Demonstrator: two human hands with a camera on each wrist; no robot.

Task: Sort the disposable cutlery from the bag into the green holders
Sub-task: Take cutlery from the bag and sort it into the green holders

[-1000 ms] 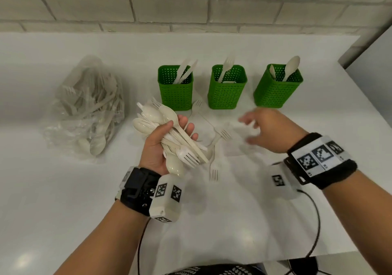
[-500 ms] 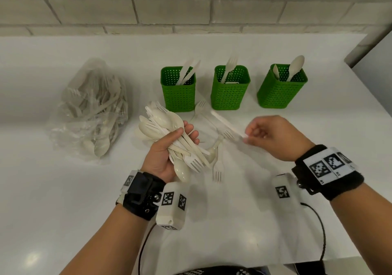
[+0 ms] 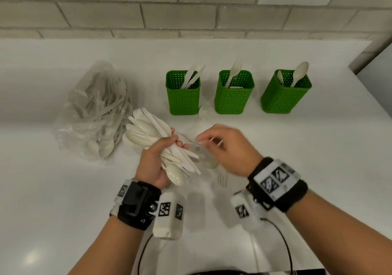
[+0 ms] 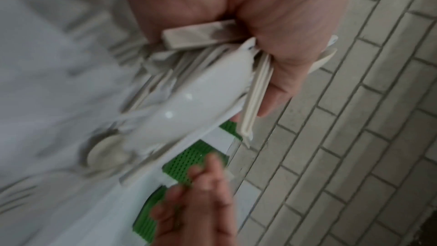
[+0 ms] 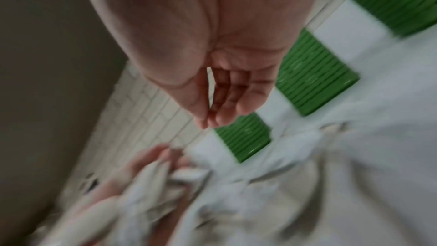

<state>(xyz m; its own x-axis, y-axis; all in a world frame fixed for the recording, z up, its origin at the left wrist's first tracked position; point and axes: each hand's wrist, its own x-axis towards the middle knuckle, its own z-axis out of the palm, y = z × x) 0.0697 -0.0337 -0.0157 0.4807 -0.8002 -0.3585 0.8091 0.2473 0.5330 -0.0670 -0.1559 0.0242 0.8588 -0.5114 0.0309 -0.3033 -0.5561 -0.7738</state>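
Fingers of our left hand (image 3: 156, 160) were curled round a mixed bundle of cutlery (image 3: 163, 145), spoons, knives and forks fanned out above and below the fist. Our right hand (image 3: 229, 149) had come in close beside it since half a second before, when it held a knife out to the right; the blur hid whether its fingertips pinched anything now, so we could not tell. In the right wrist view the thumb (image 5: 196, 100) lay against nearly straight fingers.

We counted three green holders (image 3: 234, 92) standing in a row on the white counter (image 3: 63, 200): two knives in the left one, one fork in the middle, two spoons in the right. At least two forks (image 3: 222, 180) lay loose on the counter. One clear bag (image 3: 95, 113), left of the bundle, was unmoved and held more cutlery.
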